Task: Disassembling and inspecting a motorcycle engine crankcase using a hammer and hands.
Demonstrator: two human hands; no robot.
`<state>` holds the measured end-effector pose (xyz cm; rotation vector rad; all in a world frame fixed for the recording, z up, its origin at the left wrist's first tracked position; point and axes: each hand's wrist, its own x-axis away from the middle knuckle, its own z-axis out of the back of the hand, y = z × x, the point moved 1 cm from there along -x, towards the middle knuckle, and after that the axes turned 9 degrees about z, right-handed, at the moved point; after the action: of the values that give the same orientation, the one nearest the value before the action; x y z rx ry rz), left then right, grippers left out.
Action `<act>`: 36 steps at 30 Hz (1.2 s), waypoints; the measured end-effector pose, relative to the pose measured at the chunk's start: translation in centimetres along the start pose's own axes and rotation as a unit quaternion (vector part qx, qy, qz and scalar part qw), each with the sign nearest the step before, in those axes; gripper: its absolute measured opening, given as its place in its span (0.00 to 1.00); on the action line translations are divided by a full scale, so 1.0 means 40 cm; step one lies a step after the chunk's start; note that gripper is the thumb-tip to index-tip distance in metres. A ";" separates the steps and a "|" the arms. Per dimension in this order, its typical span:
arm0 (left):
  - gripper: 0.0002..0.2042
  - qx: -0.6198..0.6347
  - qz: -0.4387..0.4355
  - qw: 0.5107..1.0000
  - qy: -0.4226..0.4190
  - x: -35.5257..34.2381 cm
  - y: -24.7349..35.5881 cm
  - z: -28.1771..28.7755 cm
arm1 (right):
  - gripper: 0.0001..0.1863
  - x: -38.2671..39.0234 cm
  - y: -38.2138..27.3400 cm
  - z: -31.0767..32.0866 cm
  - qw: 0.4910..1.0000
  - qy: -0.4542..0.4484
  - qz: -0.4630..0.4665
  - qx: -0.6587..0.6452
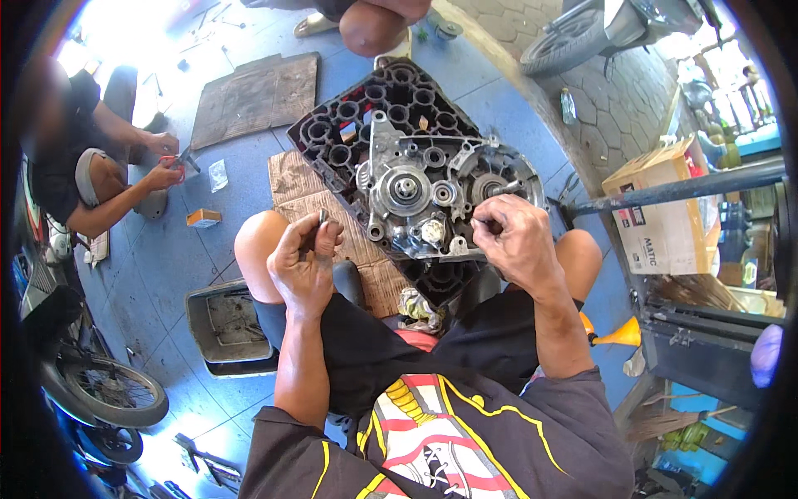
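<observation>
An engine case (pixel 407 191) with bearings and shafts lies on a black plastic crate (pixel 332 125), which has round openings. My left hand (pixel 306 266) is raised at the case's lower left, pinching a small metal piece (pixel 323 216) upright between thumb and finger. My right hand (pixel 515 241) is over the right part of the case, fingers closed at its lower edge near a protruding shaft (pixel 505 188); what those fingertips hold, if anything, I cannot make out. Flattened cardboard (pixel 295 187) and a crumpled rag (pixel 420 303) are under and below the crate.
A co-worker (pixel 116 191) squats at left with a red-handled tool, near motorbikes (pixel 112 399) and a grey bin (pixel 233 328). Another person's knee (pixel 374 29) is beyond the crate. A cardboard box (pixel 657 208), a horizontal bar (pixel 682 187) and a yellow funnel (pixel 615 331) are at right.
</observation>
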<state>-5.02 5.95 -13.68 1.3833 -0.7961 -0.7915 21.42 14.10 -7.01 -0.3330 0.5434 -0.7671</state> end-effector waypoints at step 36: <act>0.09 -0.053 -0.047 0.997 -0.015 -0.028 -0.002 0.032 | 0.07 -0.260 -0.045 -0.024 0.997 0.055 0.044 -0.036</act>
<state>-6.70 6.26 -13.73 1.3245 -0.7071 -0.9163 13.68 20.36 -3.39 -0.3333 0.6860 -0.6836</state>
